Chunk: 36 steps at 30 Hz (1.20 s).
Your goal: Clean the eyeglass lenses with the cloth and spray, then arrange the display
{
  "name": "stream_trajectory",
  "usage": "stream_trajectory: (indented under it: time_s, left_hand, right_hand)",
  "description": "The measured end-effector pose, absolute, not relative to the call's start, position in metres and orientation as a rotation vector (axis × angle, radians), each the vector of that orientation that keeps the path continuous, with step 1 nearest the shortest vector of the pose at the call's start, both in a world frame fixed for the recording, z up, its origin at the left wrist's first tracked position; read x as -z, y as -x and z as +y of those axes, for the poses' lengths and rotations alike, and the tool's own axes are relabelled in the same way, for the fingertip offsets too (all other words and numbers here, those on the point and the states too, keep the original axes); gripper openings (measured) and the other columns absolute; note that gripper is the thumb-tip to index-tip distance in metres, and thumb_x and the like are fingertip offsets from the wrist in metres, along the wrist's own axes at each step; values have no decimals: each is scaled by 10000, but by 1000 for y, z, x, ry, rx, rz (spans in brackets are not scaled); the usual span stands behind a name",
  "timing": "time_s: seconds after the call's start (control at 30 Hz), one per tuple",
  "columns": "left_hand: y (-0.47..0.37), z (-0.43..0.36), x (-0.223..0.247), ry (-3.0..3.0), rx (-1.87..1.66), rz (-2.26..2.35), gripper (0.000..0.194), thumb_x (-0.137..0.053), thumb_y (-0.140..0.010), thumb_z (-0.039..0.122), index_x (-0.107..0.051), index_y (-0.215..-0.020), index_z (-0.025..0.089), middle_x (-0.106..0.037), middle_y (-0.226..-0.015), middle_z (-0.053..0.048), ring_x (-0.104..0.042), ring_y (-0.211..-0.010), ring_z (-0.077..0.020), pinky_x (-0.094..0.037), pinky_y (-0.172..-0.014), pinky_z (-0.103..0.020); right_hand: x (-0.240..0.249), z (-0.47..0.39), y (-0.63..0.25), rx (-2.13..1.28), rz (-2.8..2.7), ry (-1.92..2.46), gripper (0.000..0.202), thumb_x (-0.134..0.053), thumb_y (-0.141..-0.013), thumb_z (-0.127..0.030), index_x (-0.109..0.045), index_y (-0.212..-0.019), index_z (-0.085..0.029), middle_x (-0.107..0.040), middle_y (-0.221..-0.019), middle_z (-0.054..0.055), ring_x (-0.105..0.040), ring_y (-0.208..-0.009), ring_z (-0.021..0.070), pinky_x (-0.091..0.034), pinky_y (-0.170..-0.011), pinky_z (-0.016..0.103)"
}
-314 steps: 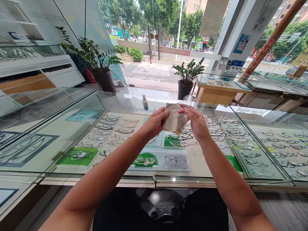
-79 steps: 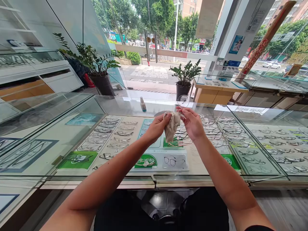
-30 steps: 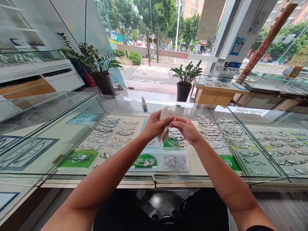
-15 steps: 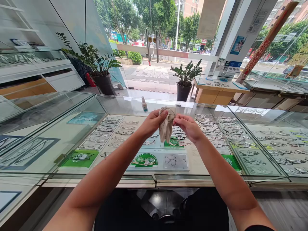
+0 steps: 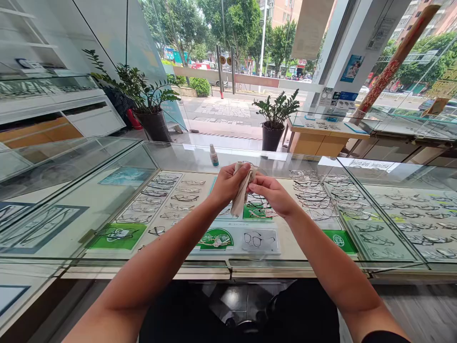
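Note:
My left hand is closed around a beige cleaning cloth, its thumb pressing on top and a loose end hanging below. A thin wire rim of a pair of eyeglasses shows at the cloth's upper edge; most of the glasses are hidden by cloth and fingers. My right hand meets the left from the right side, fingers bent and pinched at the glasses beside the cloth. Both hands are above the glass display counter. Just beyond them stands a small white spray bottle, upright on the glass.
Under the glass lie rows of eyeglass frames, with green cards among them. Potted plants stand beyond the counter. A wooden cabinet is at the right, near the glass doors. The counter's front edge runs before my lap.
My right hand has moved left, closer to my left hand. The cloth is now more bunched around the glasses, and its hanging end has swung left. The bottle has not moved.

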<state>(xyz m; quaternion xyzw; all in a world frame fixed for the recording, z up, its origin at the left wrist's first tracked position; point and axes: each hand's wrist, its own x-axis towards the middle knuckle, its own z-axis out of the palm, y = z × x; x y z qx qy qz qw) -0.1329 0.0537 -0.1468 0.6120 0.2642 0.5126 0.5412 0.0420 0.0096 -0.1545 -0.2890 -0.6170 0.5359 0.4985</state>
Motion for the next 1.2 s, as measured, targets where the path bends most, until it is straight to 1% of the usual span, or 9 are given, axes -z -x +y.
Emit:
stream_trajectory:
  time_s: [0.17, 0.4, 0.5, 0.6, 0.73, 0.83, 0.93, 1.07, 1.2]
  left_hand:
    - [137, 66, 151, -1383, -1177, 569, 740, -892, -800, 884, -669, -717, 184, -649, -634, -18, -553, -562, -125, -454, -537, -265]
    - [143, 67, 148, -1353, -1007, 448, 556, -1050, -760, 644, -792, -950, 190, -763, -852, -46, -686, -702, -154, -571, -649, -276]
    - [139, 62, 148, -1391, -1078, 507, 567, -1058, -743, 638, -762, -912, 185, -735, -797, -20, -652, -663, -137, -545, -614, -260]
    - [134, 59, 148, -1408, -1160, 556, 653, -1012, -745, 746, -687, -797, 182, -675, -680, 1, -580, -575, -119, -480, -546, -255]
    - [130, 59, 151, -1407, -1236, 624, 771, -847, -823, 910, -582, -651, 207, -562, -540, 15, -492, -483, -111, -392, -473, -262]
    - [128, 64, 155, -1326, -1306, 699, 763, -808, -856, 921, -603, -677, 207, -570, -571, 18, -496, -498, -112, -390, -472, -263]
    - [129, 74, 158, -1247, -1391, 764, 722, -797, -901, 890, -615, -721, 214, -582, -626, 20, -532, -556, -125, -437, -525, -271]
    - [138, 90, 161, -1310, -1462, 921, 687, -724, -1014, 815, -530, -704, 234, -490, -611, 34, -483, -575, -136, -401, -551, -291]
    - [150, 101, 163, -1560, -1450, 1123, 568, -636, -1123, 599, -467, -714, 242, -483, -648, 23, -459, -625, -150, -404, -623, -320]
  right_hand:
    - [153, 12, -47, -1316, -1370, 740, 381, -920, -847, -601, -796, -798, -244, -627, -997, 26, -574, -959, 203, -521, -966, 386]
    - [151, 16, -55, -1364, -1299, 717, 399, -952, -801, -619, -788, -790, -256, -632, -961, 29, -581, -971, 219, -538, -948, 396]
    - [156, 16, -49, -1347, -1315, 727, 427, -948, -801, -634, -772, -790, -245, -618, -966, 19, -574, -960, 208, -527, -974, 398]
    - [161, 15, -42, -1306, -1381, 728, 428, -932, -831, -632, -776, -795, -235, -598, -988, 16, -572, -965, 201, -514, -989, 393]
    - [166, 16, -37, -1269, -1441, 720, 417, -911, -872, -632, -792, -819, -235, -609, -1043, 29, -571, -980, 203, -511, -994, 390]
    - [166, 19, -42, -1246, -1391, 753, 403, -922, -863, -621, -803, -826, -238, -637, -1156, 45, -593, -1032, 209, -509, -1026, 393]
    - [162, 22, -51, -1206, -1338, 768, 372, -931, -859, -607, -816, -846, -254, -682, -1255, 62, -624, -1141, 237, -516, -1082, 408]
    - [155, 25, -64, -1202, -1230, 719, 366, -949, -838, -605, -786, -839, -278, -756, -1206, 61, -666, -1222, 266, -557, -1059, 417]
    - [149, 24, -72, -1213, -1180, 682, 360, -953, -845, -589, -763, -844, -284, -805, -1124, 57, -706, -1240, 272, -574, -1033, 418]
